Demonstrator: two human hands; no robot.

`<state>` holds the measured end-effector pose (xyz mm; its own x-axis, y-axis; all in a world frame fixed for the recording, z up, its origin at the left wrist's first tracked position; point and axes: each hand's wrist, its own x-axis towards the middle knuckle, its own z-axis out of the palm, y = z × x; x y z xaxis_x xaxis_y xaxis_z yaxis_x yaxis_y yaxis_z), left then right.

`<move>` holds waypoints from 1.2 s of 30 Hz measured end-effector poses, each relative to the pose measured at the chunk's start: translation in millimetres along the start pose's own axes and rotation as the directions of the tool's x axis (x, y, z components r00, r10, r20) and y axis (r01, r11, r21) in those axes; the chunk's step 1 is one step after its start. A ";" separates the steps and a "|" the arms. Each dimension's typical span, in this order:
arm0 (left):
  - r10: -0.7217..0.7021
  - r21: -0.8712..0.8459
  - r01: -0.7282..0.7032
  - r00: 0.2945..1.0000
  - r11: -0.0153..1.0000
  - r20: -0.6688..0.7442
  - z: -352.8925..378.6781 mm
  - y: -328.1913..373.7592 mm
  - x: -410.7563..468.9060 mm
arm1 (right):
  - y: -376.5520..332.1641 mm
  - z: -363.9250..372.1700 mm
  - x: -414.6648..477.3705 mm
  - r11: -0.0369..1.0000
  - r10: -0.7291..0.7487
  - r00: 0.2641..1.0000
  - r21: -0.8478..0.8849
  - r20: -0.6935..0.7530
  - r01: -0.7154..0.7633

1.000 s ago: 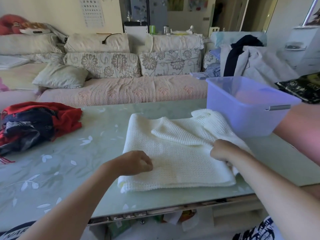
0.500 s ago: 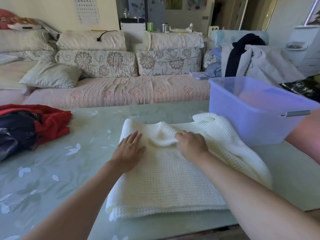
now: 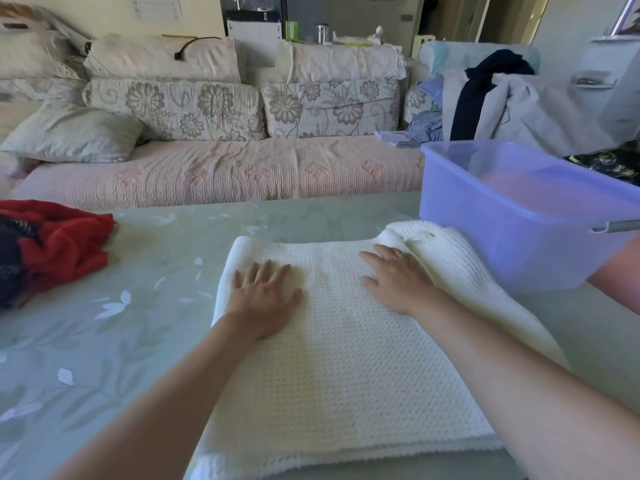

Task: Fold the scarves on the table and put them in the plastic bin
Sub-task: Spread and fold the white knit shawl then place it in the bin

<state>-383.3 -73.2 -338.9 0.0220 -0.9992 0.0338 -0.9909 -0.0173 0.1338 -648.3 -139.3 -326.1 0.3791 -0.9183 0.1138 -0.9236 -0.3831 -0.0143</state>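
Table (image 3: 138, 323): white scarf (image 3: 346, 375), bin (image 3: 485, 230), red scarves (image 3: 69, 244)

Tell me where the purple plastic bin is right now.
In the head view, the translucent purple plastic bin sits at the right of the pale green table, right beside the folded white knitted scarf.

Floral-cushioned sofa (image 3: 214, 168), pale wall (image 3: 104, 15), clothes-draped armchair (image 3: 491, 95)

open tabletop (image 3: 166, 271) left of white scarf (image 3: 346, 358), plastic bin (image 3: 485, 216) crowding right
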 end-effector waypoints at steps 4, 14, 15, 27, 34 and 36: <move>0.100 -0.031 -0.099 0.995 0.995 0.012 3.7 -4.3 -2.6 | 11.5 12.0 -5.7 0.990 0.057 0.987 0.120 0.152 -0.075; 0.066 0.037 -0.070 0.993 0.997 0.100 -8.8 -63.0 -29.0 | -31.3 -7.2 -12.0 0.989 0.130 0.957 0.028 0.260 -0.142; 0.036 0.000 -0.036 0.995 0.999 0.098 -10.3 -71.0 -33.0 | -39.1 -7.3 -10.3 0.992 0.128 0.958 -0.017 0.256 -0.128; -0.388 -0.072 0.386 0.922 0.920 -0.012 -39.2 -52.5 -71.1 | -174.2 -10.7 -19.5 0.945 -0.302 0.951 0.148 0.061 0.291; -0.381 0.022 0.388 0.890 0.921 0.252 -57.8 -61.5 -90.3 | -228.2 -26.0 32.2 0.918 -0.395 0.917 0.018 0.058 0.395; -0.350 -0.004 0.369 0.887 0.930 0.301 -59.8 -69.0 -90.9 | -242.6 -23.8 52.0 0.878 -0.463 0.884 -0.108 0.063 0.467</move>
<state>-308.9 21.0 -292.0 0.3265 -0.8910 -0.3154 -0.9124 -0.3843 0.1411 -405.8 -91.7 -293.1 0.7660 -0.6413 0.0444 -0.6399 -0.7542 0.1476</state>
